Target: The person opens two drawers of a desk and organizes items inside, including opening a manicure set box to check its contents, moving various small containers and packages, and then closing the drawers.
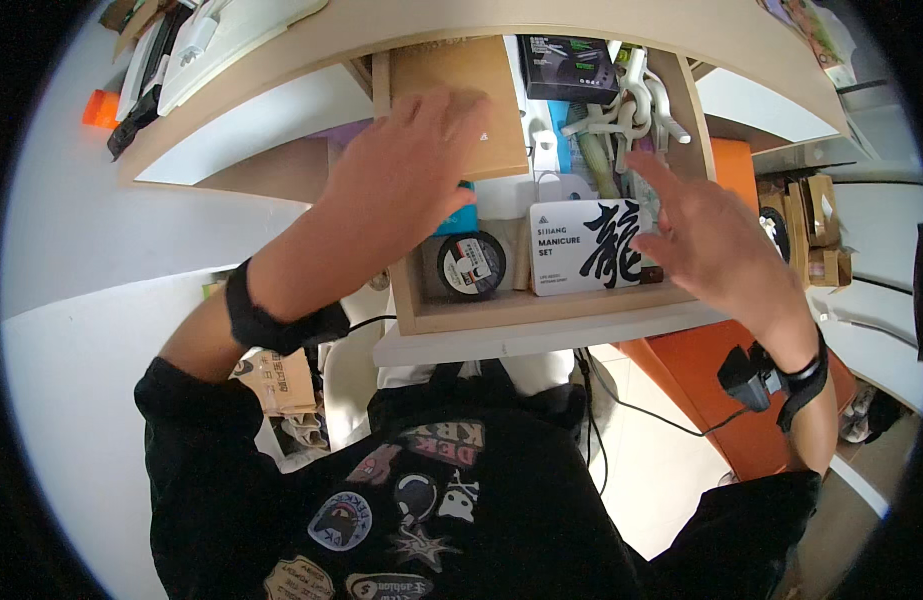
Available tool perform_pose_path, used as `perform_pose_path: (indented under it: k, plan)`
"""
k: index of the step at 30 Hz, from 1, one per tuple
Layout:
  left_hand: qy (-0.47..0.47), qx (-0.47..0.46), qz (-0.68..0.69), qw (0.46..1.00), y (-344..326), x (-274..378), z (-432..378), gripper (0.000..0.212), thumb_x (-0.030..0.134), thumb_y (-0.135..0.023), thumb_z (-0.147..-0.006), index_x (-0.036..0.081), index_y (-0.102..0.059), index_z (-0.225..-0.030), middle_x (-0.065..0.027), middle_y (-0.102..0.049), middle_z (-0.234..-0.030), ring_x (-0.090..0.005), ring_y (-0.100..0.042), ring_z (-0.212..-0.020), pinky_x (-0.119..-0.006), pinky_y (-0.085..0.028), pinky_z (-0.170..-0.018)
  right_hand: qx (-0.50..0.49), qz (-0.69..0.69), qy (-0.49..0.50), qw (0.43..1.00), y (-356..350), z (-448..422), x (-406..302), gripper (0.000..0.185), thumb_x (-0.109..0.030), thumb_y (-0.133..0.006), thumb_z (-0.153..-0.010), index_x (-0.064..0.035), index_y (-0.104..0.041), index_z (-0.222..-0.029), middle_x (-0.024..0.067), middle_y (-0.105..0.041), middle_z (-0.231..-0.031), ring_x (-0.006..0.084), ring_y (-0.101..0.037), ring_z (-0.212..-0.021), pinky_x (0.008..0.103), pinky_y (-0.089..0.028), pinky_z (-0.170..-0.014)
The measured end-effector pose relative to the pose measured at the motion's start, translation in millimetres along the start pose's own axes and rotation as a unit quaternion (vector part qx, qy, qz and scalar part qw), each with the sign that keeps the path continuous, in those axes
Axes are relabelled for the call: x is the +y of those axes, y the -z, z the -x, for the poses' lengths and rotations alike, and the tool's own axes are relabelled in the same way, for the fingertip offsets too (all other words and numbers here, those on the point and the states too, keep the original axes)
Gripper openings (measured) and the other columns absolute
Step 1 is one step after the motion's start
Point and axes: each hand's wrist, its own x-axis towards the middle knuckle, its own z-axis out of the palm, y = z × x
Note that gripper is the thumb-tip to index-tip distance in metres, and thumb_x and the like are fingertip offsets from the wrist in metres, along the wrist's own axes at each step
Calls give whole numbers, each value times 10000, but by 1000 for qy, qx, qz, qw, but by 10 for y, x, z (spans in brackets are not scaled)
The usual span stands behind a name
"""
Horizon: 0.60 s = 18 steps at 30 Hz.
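An open drawer full of small items lies in front of me. Over a brown cardboard box at the drawer's left back is my left hand, slightly blurred; whether it touches the box is unclear. My right hand hovers at the drawer's right side with thumb and index finger apart, nothing seen between them. Beside its thumb lies a white manicure set box. White plastic hooks or hangers are heaped behind. A round black spool sits front left, near a blue packet. A black box is at the back.
The curved desktop edge overhangs the drawer. An orange surface stands right of it. Black cables hang below the drawer's right half. Cardboard boxes sit at far right, and another carton at lower left.
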Motion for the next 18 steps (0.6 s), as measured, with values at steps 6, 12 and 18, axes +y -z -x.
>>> perform_pose_path:
  k: [6,12,18]
  plan:
    - [-64,40,-73,994,-166,-9,-193,766,231,-796,-789,1,-435,-1424,-323,-547,-1274,-401,-647,-1079,-396,-616,-746,74,-51,41,995,-59,373,-288,598,-192,-742,-899,-39,-490,-1419,197,-681,-923,348,-666,-818,457,-527,-767]
    - [-42,50,-212,975,-118,46,-131,628,158,-713,-804,71,-494,-1386,-234,-607,-1313,-362,-687,-1041,-378,-624,-731,5,11,85,996,-3,485,-697,437,-201,-669,-960,-4,-539,-1329,140,-657,-951,277,-682,-844,417,-565,-745]
    - [-93,178,-155,967,124,-65,-175,457,89,-655,-845,55,-543,-1287,-149,-661,-1193,-269,-713,-967,-337,-604,-762,-13,-49,172,984,-242,544,-896,396,-236,-633,-983,17,-540,-1274,158,-644,-1004,315,-667,-912,417,-559,-797]
